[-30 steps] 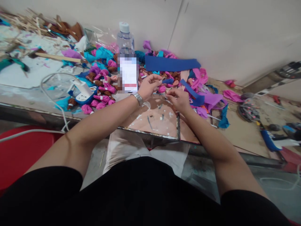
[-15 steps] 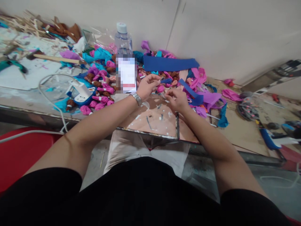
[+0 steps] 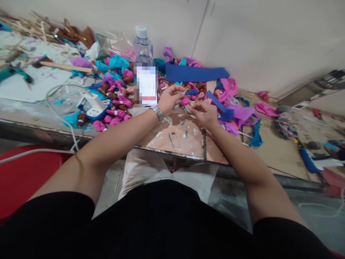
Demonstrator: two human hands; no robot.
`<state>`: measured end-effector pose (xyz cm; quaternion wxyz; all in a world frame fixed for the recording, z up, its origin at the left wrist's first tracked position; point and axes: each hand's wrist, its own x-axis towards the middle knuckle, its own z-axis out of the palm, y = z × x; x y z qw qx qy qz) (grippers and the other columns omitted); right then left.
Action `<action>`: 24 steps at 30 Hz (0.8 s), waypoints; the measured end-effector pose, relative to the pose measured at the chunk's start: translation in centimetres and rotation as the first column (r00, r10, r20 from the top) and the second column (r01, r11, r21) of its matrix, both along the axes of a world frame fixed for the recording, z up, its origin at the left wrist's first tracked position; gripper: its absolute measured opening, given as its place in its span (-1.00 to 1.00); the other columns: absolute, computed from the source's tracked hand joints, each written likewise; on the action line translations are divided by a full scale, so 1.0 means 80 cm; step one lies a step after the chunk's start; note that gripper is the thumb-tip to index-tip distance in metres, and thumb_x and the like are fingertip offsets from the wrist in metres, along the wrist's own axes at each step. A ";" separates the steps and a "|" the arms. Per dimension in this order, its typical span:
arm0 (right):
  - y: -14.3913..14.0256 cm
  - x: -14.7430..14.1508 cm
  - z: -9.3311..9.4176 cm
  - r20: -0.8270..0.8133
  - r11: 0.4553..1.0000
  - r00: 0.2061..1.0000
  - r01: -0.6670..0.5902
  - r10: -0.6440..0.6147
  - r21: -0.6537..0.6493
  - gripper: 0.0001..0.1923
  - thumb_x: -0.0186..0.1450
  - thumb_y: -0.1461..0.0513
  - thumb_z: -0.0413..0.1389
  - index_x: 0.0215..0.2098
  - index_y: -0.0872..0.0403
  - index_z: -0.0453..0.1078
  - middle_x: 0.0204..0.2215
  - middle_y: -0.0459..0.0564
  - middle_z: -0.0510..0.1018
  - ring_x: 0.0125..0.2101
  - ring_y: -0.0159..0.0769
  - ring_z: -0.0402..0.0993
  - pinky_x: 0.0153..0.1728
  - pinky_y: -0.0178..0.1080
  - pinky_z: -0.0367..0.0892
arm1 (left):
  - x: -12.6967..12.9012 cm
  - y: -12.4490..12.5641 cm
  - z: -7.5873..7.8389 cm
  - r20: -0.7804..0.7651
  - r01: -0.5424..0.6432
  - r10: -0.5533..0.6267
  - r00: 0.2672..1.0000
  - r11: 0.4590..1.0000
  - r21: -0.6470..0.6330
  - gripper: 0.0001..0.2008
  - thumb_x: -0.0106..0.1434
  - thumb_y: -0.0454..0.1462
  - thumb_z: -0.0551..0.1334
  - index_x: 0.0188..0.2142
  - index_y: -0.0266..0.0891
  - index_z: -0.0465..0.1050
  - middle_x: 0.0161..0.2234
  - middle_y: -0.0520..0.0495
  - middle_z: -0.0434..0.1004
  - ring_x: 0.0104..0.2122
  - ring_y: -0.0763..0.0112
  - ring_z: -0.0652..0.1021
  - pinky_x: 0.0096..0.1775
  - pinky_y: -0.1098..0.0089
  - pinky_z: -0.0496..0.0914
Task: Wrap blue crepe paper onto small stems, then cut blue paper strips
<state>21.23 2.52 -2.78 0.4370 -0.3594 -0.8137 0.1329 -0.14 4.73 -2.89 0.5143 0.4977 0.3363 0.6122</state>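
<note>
My left hand, with a metal watch on its wrist, is closed, its thumb and fingertips pinched together above the bench. Right at those fingertips is a small dark-blue piece of fabric; whether they grip it is unclear. A round pink fabric bundle sits just below, between my two hands. Close by on the right, my right hand pinches thumb against forefinger beside a thin pale bit too small to name. A dark-blue strip and crumpled purple fabric lie beyond my right hand.
A phone leans upright against a water bottle. Pink and brown fabric bundles surround a power socket with a white cable. A long blue strip lies along the wall. Wooden sticks and a hammer are left.
Both hands keep nearly the same pose around the pink bundle. The whole view has shifted very slightly; nothing has visibly been picked up or let go.
</note>
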 end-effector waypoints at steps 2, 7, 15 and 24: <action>0.000 0.000 0.000 -0.008 1.000 1.000 -0.003 0.003 0.003 -0.69 0.35 -0.05 0.27 -0.29 0.00 0.58 -0.39 -0.07 0.67 -0.39 -0.25 0.57 -0.28 -0.18 0.49 | 0.000 -0.001 0.001 0.005 0.003 -0.003 1.000 1.000 0.000 -0.84 0.24 -0.27 0.40 -0.20 -0.17 0.50 -0.36 -0.02 0.53 -0.29 0.37 0.61 -0.29 0.38 0.52; 0.000 -0.002 0.000 -0.023 1.000 1.000 0.005 -0.005 -0.018 -0.64 0.33 -0.11 0.27 -0.29 0.00 0.58 -0.38 -0.06 0.67 -0.37 -0.23 0.58 -0.27 -0.17 0.50 | 0.000 0.000 0.000 0.007 0.005 -0.005 1.000 1.000 0.001 -0.82 0.22 -0.25 0.42 -0.20 -0.16 0.51 -0.37 -0.01 0.53 -0.29 0.36 0.62 -0.30 0.38 0.53; -0.004 -0.003 0.008 0.000 0.999 1.000 -0.032 0.032 -0.019 -0.71 0.36 -0.02 0.26 -0.30 0.02 0.57 -0.41 -0.07 0.65 -0.41 -0.28 0.53 -0.31 -0.21 0.43 | 0.002 0.000 -0.002 0.005 -0.005 0.005 1.000 1.000 0.008 -0.81 0.20 -0.25 0.43 -0.21 -0.18 0.51 -0.38 0.01 0.53 -0.33 0.39 0.60 -0.31 0.39 0.51; -0.006 -0.006 0.009 0.035 0.999 0.999 0.027 -0.027 -0.017 -0.64 0.34 -0.09 0.23 -0.30 0.02 0.50 -0.46 -0.07 0.60 -0.47 -0.31 0.48 -0.35 -0.23 0.42 | 0.001 -0.002 0.001 -0.024 -0.002 0.002 1.000 1.000 0.011 -0.77 0.20 -0.22 0.44 -0.19 -0.19 0.49 -0.37 -0.04 0.51 -0.28 0.33 0.61 -0.24 0.33 0.51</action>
